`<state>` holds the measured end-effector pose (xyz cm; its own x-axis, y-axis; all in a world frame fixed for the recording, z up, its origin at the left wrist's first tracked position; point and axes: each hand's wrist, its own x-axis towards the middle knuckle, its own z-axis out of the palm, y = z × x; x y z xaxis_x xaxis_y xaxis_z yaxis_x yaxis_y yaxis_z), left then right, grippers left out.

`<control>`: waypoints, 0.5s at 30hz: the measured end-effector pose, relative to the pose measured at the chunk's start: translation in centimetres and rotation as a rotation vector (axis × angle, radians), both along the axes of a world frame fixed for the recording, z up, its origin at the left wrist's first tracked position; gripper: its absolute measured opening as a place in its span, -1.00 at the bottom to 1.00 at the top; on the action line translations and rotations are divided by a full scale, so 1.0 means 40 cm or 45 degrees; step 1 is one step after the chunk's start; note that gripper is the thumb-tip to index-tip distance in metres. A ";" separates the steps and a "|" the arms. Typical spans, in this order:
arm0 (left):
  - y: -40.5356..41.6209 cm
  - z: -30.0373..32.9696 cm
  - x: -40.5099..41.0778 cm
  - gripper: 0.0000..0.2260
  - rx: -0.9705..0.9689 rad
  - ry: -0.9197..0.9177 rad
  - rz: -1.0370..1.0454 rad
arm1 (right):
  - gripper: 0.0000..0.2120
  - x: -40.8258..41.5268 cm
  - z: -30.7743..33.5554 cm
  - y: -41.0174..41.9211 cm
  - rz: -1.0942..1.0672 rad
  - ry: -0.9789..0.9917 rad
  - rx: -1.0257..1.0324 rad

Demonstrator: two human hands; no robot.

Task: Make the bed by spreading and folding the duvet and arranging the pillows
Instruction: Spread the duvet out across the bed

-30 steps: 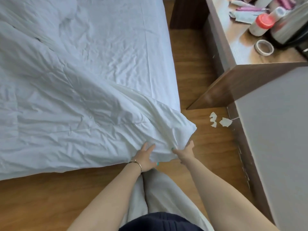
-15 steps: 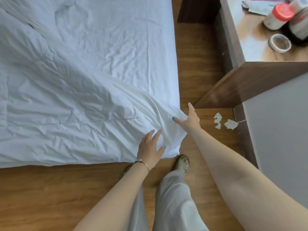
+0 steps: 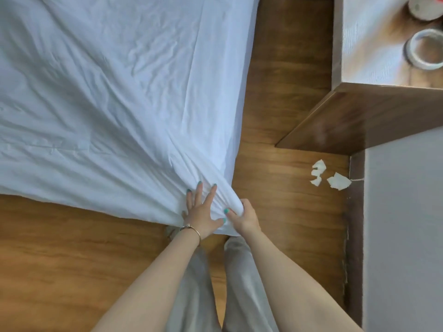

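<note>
Where the duvet comes to a corner: it hangs off the bed's near right edge, bunched into folds.
Duvet [image 3: 100, 121]: white, creased, spread across the bed.
Left hand [image 3: 201, 212]: flat on the corner, fingers [image 3: 198, 195] straight and spread, pressing the cloth; a bracelet [image 3: 190, 228] sits on the wrist.
Right hand [image 3: 244, 218]: just beside the left, fingers curled around the gathered corner, gripping it.
Floor [image 3: 275, 97]: wood, with torn paper scraps [image 3: 329, 176] near the wall.
Bench [image 3: 374, 56]: wooden, at right, carrying a tape roll [image 3: 425, 49].
</note>
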<state>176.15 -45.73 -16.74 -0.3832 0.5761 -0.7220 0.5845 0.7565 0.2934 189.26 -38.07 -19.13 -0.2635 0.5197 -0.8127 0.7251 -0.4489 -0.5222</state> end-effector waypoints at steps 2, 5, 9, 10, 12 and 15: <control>0.007 -0.006 0.015 -0.14 -0.075 -0.030 0.028 | -0.65 0.001 -0.013 0.038 0.017 0.017 -0.096; 0.027 -0.017 0.028 -0.20 -0.142 -0.005 0.064 | -0.47 0.039 -0.021 0.096 0.199 -0.084 -0.121; 0.061 -0.018 0.053 -0.31 -0.078 0.059 0.196 | -0.43 0.095 -0.009 0.165 0.115 -0.088 -0.227; 0.071 -0.018 0.058 -0.32 -0.086 -0.001 0.247 | -0.43 0.107 -0.003 0.178 0.129 -0.107 -0.245; 0.093 -0.012 0.065 -0.35 -0.152 -0.154 0.304 | -0.44 0.126 0.009 0.205 0.189 -0.147 -0.254; 0.123 -0.002 0.080 -0.41 -0.235 -0.278 0.313 | -0.53 0.138 0.033 0.259 0.330 -0.186 -0.231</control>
